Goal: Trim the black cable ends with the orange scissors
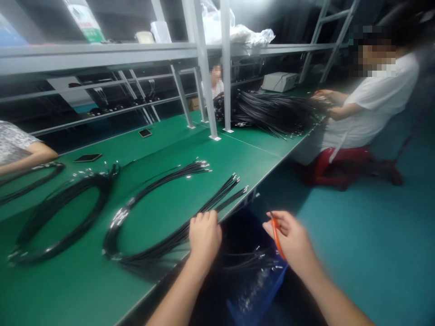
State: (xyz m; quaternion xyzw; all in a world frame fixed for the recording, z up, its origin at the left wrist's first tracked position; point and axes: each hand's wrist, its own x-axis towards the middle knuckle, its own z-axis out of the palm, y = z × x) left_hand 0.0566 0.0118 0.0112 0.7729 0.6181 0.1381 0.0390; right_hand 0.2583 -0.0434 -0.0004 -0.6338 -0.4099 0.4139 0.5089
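Observation:
My left hand (205, 233) is closed around a bundle of black cables (163, 240) at the edge of the green table. The bundle curves in a loop across the tabletop, and its silvery ends fan out beyond my fingers. To the right, off the table edge, my right hand (294, 240) grips orange-handled snips (277, 237); the dark tip is blurred. Below and between my hands, more black cable ends (261, 259) hang over a blue bin or bag (272, 290), whose contents are hard to make out.
A coiled cable bundle (102, 194) lies on the green table (68, 290) at left, near two phones (87, 158). Metal posts (207, 90) carry a shelf. A seated co-worker (377, 104) handles a large cable pile (272, 108); another person's arm (34, 156) rests at left.

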